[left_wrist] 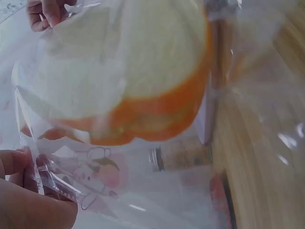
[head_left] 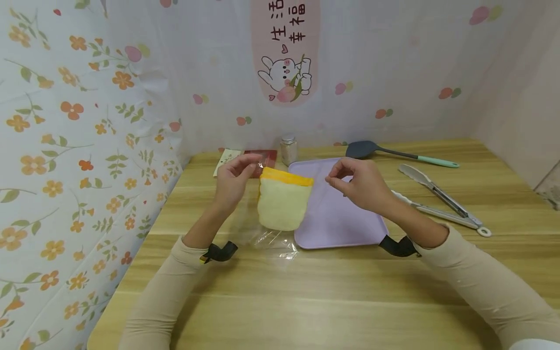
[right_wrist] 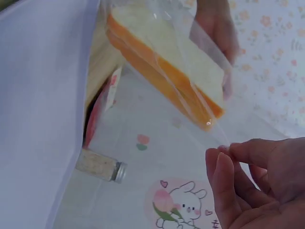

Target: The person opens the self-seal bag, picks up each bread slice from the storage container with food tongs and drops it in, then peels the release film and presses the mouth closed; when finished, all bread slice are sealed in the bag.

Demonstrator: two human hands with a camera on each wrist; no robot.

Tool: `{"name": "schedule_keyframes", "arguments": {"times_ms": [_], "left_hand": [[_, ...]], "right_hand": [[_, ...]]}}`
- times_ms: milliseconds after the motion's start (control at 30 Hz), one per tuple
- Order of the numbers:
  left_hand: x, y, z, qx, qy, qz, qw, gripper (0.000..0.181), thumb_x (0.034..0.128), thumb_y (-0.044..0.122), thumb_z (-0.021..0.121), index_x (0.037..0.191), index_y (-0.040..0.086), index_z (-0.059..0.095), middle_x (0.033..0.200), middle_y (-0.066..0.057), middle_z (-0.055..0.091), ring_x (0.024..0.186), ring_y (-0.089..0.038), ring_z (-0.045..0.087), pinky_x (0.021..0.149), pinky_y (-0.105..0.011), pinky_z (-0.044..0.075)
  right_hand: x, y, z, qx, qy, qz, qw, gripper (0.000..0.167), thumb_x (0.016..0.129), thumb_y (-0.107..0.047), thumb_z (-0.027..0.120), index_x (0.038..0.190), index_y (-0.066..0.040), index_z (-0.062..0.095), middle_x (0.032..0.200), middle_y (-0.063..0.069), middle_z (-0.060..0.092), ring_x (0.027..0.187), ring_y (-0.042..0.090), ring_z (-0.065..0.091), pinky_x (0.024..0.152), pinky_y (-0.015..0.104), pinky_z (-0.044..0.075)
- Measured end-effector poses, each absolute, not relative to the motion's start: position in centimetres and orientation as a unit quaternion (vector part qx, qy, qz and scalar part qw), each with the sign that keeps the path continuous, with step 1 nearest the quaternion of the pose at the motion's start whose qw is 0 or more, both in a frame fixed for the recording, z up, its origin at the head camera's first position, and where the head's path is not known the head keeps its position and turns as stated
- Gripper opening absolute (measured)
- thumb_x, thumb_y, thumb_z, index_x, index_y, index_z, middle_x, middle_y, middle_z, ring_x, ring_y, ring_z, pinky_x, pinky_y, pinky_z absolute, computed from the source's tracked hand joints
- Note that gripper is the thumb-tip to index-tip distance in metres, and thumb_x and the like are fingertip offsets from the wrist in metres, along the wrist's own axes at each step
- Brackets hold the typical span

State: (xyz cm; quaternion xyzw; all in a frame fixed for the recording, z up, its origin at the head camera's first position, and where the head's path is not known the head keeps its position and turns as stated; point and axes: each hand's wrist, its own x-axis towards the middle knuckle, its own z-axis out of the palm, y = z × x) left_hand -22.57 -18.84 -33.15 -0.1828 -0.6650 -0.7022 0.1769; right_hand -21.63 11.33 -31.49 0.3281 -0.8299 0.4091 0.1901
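Note:
Slices of bread [head_left: 285, 203], pale with an orange crust, hang inside a clear plastic bag [head_left: 280, 245] above the table and the left edge of the tray. At the bag's upper left edge my left hand [head_left: 233, 182] pinches the plastic between thumb and fingers. On the other side my right hand [head_left: 362, 185] pinches the opposite edge of the film, as the right wrist view shows. Neither hand touches the bread itself. In the left wrist view two slices of bread [left_wrist: 162, 52] lie against each other within the bag.
A lilac tray [head_left: 341, 223] lies behind and right of the bag. Behind it stand a small jar [head_left: 288, 150] and a dark spatula [head_left: 362, 149] with a green handle. Metal tongs [head_left: 446, 195] lie at the right; a red packet [head_left: 268, 156] and a pale card [head_left: 223, 165] at the back left.

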Motion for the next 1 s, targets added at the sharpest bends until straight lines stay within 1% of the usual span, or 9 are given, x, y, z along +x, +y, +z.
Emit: {"name": "schedule_keyframes", "arguments": {"times_ms": [67,200,300,400,533,667,733,900,1000], "left_hand": [[-22.4,-18.5,-33.0,-0.183,-0.661,-0.704,0.183,0.015,0.0951,-0.007,0.059,0.106,-0.009,0.069,0.107,-0.014,0.069,0.086,-0.012,0.065,0.078,-0.024,0.056],[-22.2,-18.1,-33.1,-0.177,-0.659,-0.706,0.191,0.016,0.0955,-0.008,0.057,0.107,-0.015,0.066,0.105,-0.013,0.070,0.082,-0.011,0.064,0.075,-0.024,0.057],[-22.1,-18.0,-33.1,-0.174,-0.655,-0.709,0.197,0.016,0.0952,-0.009,0.056,0.107,-0.017,0.064,0.101,-0.010,0.071,0.078,-0.011,0.062,0.074,-0.024,0.056],[-21.9,-18.0,-33.2,-0.172,-0.653,-0.711,0.199,0.017,0.0950,-0.010,0.055,0.107,-0.019,0.063,0.094,-0.006,0.071,0.075,-0.010,0.063,0.072,-0.023,0.056],[-21.9,-18.1,-33.4,-0.173,-0.661,-0.703,0.196,0.019,0.0962,-0.008,0.056,0.109,-0.021,0.060,0.090,-0.005,0.070,0.077,-0.011,0.065,0.073,-0.023,0.056],[-22.0,-18.2,-33.4,-0.178,-0.662,-0.701,0.197,0.018,0.0961,-0.008,0.056,0.108,-0.021,0.061,0.087,0.000,0.069,0.076,-0.010,0.064,0.074,-0.022,0.055],[-21.9,-18.2,-33.4,-0.185,-0.659,-0.702,0.197,0.018,0.0955,-0.009,0.056,0.108,-0.021,0.061,0.086,0.002,0.069,0.075,-0.010,0.064,0.073,-0.022,0.055],[-21.8,-18.2,-33.4,-0.197,-0.655,-0.703,0.197,0.018,0.0946,-0.011,0.055,0.108,-0.024,0.059,0.084,0.003,0.070,0.075,-0.010,0.064,0.074,-0.022,0.055],[-21.7,-18.3,-33.4,-0.200,-0.654,-0.702,0.198,0.019,0.0941,-0.011,0.056,0.107,-0.024,0.059,0.085,0.002,0.070,0.076,-0.010,0.065,0.074,-0.022,0.056]], "right_hand": [[-21.7,11.4,-31.6,0.332,-0.825,0.420,0.182,0.012,0.085,0.002,0.075,0.083,-0.003,0.065,0.081,0.007,0.070,0.071,0.020,0.069,0.052,0.019,0.050],[-22.0,11.5,-32.5,0.318,-0.814,0.459,0.159,0.009,0.087,0.001,0.073,0.087,-0.002,0.065,0.083,0.010,0.071,0.070,0.016,0.069,0.051,0.023,0.053],[-22.2,11.7,-33.4,0.312,-0.798,0.496,0.140,0.005,0.090,-0.002,0.072,0.092,-0.002,0.067,0.084,0.011,0.071,0.070,0.010,0.069,0.050,0.027,0.055],[-22.3,11.8,-34.4,0.317,-0.781,0.528,0.105,0.007,0.092,-0.005,0.070,0.098,-0.001,0.068,0.090,0.012,0.071,0.074,0.009,0.069,0.052,0.030,0.056],[-22.4,11.7,-35.9,0.316,-0.777,0.542,0.051,0.020,0.093,-0.009,0.069,0.112,-0.002,0.068,0.110,0.013,0.070,0.086,0.016,0.070,0.058,0.032,0.058],[-23.0,11.1,-37.0,0.297,-0.788,0.539,0.025,0.035,0.092,-0.010,0.071,0.126,-0.005,0.064,0.132,0.012,0.059,0.097,0.024,0.070,0.064,0.032,0.059],[-23.3,10.9,-37.2,0.287,-0.790,0.541,0.009,0.041,0.092,-0.009,0.071,0.132,-0.005,0.061,0.137,0.014,0.055,0.100,0.029,0.070,0.065,0.032,0.059],[-24.2,10.1,-37.6,0.278,-0.784,0.553,-0.041,0.049,0.094,-0.009,0.068,0.140,-0.005,0.053,0.136,0.023,0.055,0.101,0.037,0.068,0.065,0.034,0.059],[-24.8,9.6,-37.8,0.280,-0.774,0.565,-0.060,0.045,0.094,-0.006,0.068,0.137,-0.001,0.055,0.129,0.028,0.059,0.100,0.042,0.067,0.065,0.033,0.059]]}}
